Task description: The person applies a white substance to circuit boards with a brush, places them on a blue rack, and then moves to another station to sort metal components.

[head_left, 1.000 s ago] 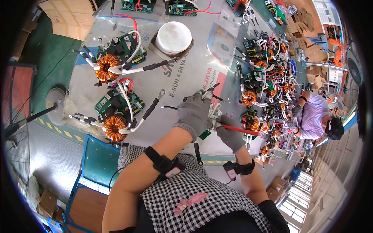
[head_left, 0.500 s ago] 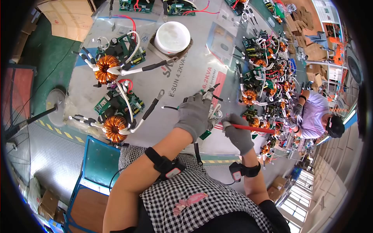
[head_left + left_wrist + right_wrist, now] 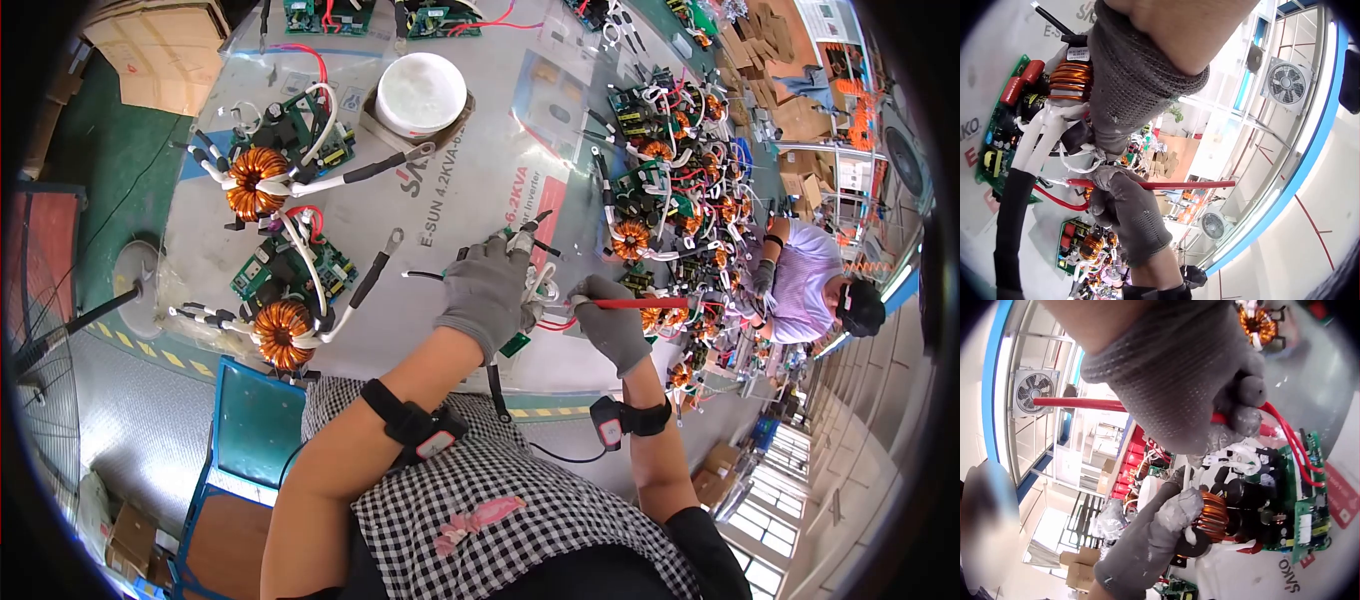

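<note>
My gloved left hand (image 3: 486, 298) grips a copper-wound ring coil (image 3: 1070, 80) fixed to a green circuit board (image 3: 1275, 525). Thick white cables with black sleeves (image 3: 1013, 219) run from the coil. My gloved right hand (image 3: 610, 322) pinches a long thin red tube (image 3: 650, 303) near its end, close beside the board. Two red wires (image 3: 1291, 439) loop from the board's edge to the right fingers. In the left wrist view, a pale wire end (image 3: 1055, 180) lies at the tube's near tip; the fingers partly hide the join.
Two more boards with ring coils (image 3: 283, 335) lie to the left. A white tub (image 3: 421, 97) stands in a cardboard tray at the back. Many wired boards (image 3: 680, 190) crowd the right side, where another person (image 3: 805, 275) works. A blue-framed chair (image 3: 235, 450) is at the near left.
My right hand has drawn rightward from the board with the red tube, which has swung from slanting to nearly level. My left hand keeps its grip, while the whole view has shifted slightly.
</note>
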A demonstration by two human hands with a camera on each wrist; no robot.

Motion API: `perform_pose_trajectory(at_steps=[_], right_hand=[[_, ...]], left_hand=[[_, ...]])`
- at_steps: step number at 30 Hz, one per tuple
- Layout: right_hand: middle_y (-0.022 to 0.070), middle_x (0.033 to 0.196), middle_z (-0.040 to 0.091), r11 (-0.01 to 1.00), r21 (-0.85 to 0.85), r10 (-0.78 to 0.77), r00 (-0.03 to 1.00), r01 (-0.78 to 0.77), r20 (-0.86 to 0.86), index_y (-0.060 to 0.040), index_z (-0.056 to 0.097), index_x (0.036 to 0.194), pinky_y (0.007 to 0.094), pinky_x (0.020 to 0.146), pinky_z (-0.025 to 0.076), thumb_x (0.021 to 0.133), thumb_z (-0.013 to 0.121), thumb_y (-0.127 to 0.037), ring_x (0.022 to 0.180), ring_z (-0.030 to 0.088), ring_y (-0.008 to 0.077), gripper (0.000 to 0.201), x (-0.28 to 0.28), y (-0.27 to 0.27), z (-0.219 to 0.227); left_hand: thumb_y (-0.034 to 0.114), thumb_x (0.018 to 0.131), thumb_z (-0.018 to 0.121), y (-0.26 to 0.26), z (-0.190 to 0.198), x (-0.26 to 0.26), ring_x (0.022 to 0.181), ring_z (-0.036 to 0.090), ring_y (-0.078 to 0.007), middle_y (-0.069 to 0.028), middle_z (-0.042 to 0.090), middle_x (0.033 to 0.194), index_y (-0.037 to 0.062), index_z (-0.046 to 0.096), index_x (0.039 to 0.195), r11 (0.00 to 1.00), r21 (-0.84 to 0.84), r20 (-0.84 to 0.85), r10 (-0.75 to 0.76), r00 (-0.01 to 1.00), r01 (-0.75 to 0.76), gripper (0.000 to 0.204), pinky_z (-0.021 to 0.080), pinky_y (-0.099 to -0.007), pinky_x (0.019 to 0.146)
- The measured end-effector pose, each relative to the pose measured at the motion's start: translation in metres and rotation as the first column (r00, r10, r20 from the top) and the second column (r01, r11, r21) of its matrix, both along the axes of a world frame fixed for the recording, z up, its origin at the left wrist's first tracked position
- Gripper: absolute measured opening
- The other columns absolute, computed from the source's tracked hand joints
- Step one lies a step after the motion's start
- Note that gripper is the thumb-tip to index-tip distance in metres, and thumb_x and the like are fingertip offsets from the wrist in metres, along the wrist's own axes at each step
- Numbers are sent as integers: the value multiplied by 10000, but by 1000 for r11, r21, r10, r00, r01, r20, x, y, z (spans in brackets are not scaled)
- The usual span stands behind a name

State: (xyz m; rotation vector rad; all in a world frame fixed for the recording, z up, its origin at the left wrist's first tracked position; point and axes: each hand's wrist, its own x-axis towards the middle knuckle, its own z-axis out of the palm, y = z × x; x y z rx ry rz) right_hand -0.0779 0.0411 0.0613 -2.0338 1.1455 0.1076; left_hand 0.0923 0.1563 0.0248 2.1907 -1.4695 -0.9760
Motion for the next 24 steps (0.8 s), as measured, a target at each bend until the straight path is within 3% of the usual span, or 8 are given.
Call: perform_pose_trajectory(at_steps=[1, 4, 7, 10, 13, 16, 19, 24], right_hand=[[115, 724, 632, 999, 30, -44, 999, 43, 31, -3, 577, 842, 321, 617, 478, 842, 599, -118, 657, 611, 191, 117, 1, 1, 3], [101, 730, 648, 990, -101, 97, 993, -103, -63, 0, 581, 842, 313, 621, 486, 842, 594, -99, 678, 628, 181, 100, -20, -3, -32], [93, 750, 661, 993, 90, -72, 997, 74, -20, 1, 586, 848, 307, 625, 490, 850, 591, -93, 682, 629, 173, 94, -15, 0, -12], [98, 761, 665, 997, 46, -69, 997, 68, 36, 2, 588, 857, 301, 622, 486, 856, 593, -97, 673, 619, 170, 100, -7, 3, 4], [90, 759, 662, 997, 39, -65, 995, 62, 79, 0, 589, 860, 291, 619, 482, 860, 588, -103, 673, 609, 159, 102, -17, 0, -15], [79, 755, 653, 984, 125, -133, 990, 126, 46, 0, 590, 860, 281, 619, 478, 857, 588, -95, 684, 600, 131, 95, -23, -3, -20], [61, 747, 640, 980, 153, -131, 991, 130, -6, 1, 594, 861, 275, 610, 472, 849, 592, -81, 673, 587, 116, 82, -12, 0, 10], [27, 745, 623, 933, 222, -314, 942, 283, 119, -10, 609, 877, 236, 509, 435, 872, 587, -71, 565, 549, 90, 65, -29, -2, 14]], left_hand=[[476, 778, 713, 0, 4, 3, 1161, 535, -303, -169, 460, 1389, 65, 417, 1404, 1000, 14, -15, -5, 1000, 6, 805, 471, -387, 958], [478, 776, 714, 0, 3, 2, 1154, 540, -304, -170, 461, 1387, 64, 416, 1405, 1000, 11, -9, -15, 1000, 15, 809, 470, -385, 959], [488, 780, 705, 1, -3, 1, 1148, 544, -310, -167, 466, 1377, 64, 412, 1409, 1000, -10, 14, -18, 1000, 18, 814, 473, -389, 956], [500, 780, 699, -1, 0, 1, 1158, 538, -318, -162, 469, 1371, 66, 411, 1410, 1000, 9, 10, -30, 999, 30, 817, 475, -394, 957], [507, 775, 702, -1, -1, 1, 1171, 531, -321, -160, 465, 1375, 68, 418, 1405, 1000, 8, -4, -22, 1000, 22, 819, 472, -398, 965], [516, 768, 707, -1, -2, 1, 1164, 537, -323, -162, 460, 1378, 68, 416, 1405, 999, -20, 18, -25, 1000, 26, 832, 472, -399, 970], [522, 763, 711, 1, -5, 0, 1160, 540, -330, -164, 457, 1381, 55, 405, 1409, 998, -43, 32, -37, 999, 39, 854, 472, -402, 973], [535, 749, 727, -1, -1, 3, 1197, 512, -346, -181, 459, 1378, 18, 383, 1414, 1000, -25, -18, 1, 1000, -2, 910, 459, -415, 990]])
